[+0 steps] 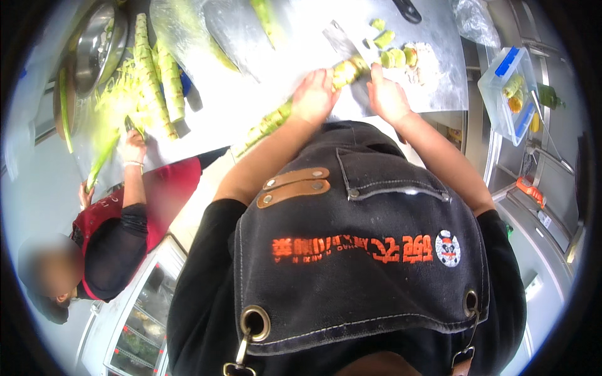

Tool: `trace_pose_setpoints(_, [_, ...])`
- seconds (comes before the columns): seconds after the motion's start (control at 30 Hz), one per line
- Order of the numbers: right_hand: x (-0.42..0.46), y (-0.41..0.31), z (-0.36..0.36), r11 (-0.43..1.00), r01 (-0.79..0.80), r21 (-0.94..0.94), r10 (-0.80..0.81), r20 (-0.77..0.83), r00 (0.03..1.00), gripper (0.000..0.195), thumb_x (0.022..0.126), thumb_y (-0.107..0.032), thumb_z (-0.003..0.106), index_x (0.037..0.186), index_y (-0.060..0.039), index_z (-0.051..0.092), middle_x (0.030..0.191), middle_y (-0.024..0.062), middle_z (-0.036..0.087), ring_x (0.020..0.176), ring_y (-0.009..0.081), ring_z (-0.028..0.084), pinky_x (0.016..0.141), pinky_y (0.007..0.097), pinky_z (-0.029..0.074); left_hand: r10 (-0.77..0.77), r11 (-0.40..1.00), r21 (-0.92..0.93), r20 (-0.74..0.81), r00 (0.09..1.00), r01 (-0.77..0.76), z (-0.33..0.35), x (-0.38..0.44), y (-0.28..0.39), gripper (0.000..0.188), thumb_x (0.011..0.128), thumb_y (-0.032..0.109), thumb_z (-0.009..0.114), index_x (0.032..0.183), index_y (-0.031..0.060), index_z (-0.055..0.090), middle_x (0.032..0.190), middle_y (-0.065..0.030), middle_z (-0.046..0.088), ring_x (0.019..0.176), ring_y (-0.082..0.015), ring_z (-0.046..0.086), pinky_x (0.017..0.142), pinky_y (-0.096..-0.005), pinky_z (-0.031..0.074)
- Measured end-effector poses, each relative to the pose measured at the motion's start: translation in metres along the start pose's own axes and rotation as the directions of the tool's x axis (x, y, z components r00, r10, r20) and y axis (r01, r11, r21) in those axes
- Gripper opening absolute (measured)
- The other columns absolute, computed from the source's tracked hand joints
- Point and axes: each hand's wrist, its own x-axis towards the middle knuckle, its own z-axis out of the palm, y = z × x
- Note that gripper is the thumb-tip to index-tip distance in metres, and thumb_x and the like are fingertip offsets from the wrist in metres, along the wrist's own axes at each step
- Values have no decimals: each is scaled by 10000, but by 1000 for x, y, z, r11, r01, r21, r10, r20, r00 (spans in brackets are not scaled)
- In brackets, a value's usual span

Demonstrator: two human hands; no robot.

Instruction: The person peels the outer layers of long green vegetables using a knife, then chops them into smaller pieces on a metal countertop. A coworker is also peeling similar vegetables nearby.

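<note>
My left hand (316,96) presses down on a long green celtuce stem (348,74) laid across the bright metal table (216,124). The rest of that stem slants out past my wrist and over the near edge. In my right hand (389,97) is a cleaver (342,40), its blade set against the stem's right end. Just beyond the blade lie several short cut celtuce pieces (398,58), with smaller green bits (384,38) behind them. Glare washes out part of the tabletop.
At left, a co-worker's hand (135,145) works on a green stem beside whole celtuce stems (153,80) and a heap of peelings (120,89). A steel bowl (96,47) stands behind. A clear tub (487,84) is at right. A black handle (408,10) lies at the far edge.
</note>
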Motion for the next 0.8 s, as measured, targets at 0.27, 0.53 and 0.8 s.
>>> trace_pose_setpoints(0.27, [2, -1, 4, 997, -69, 30, 69, 8, 998, 329, 864, -141, 472, 1098, 24, 308, 716, 269, 597, 680, 448, 588, 637, 517, 454, -143, 984, -98, 90, 986, 152, -9, 25, -10, 504, 707, 301, 707, 1120, 52, 558, 1009, -143, 566, 974, -303, 552, 878, -391, 436])
trace_pose_setpoints(0.53, [3, -1, 8, 997, -73, 38, 74, -18, 997, 282, 875, -129, 403, 1107, 27, 366, 887, 311, 575, 735, 433, 611, 662, 497, 488, -105, 928, -370, -157, 982, 40, -107, -21, 36, 554, 607, 233, 821, 1070, 29, 596, 954, -108, 596, 882, -289, 599, 796, -356, 490])
trace_pose_setpoints(0.8, [3, 5, 7, 1000, -18, -3, 18, -44, 999, 320, 837, -103, 457, 1091, 61, 351, 704, 275, 602, 677, 440, 610, 622, 503, 481, 1, 862, -455, -442, 897, -225, -205, -90, 58, 657, 549, 243, 873, 1096, 17, 588, 1000, -112, 609, 936, -243, 589, 811, -345, 479])
